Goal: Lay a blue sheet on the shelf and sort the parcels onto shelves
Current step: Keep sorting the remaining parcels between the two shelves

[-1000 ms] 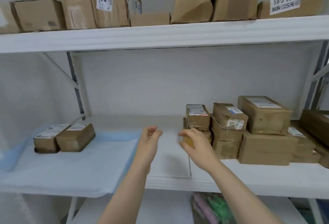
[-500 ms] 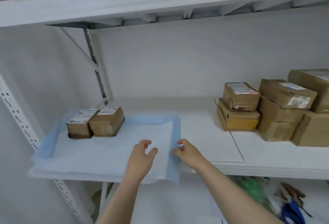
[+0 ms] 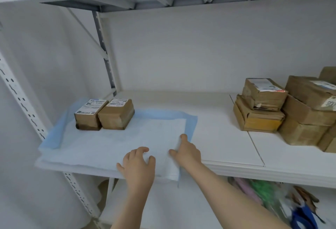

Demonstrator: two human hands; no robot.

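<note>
The blue sheet already lies over the left half of the white shelf at mid-frame, with two small parcels set side by side on its far left corner. By that reckoning the laying is nearly done, while the stack of cardboard parcels at the right edge looks not yet sorted. The left hand lies flat with fingers spread on the sheet's front edge, and the right hand rests on the rumpled right border, forefinger stretched forward — whether it pinches the fold cannot be told.
</note>
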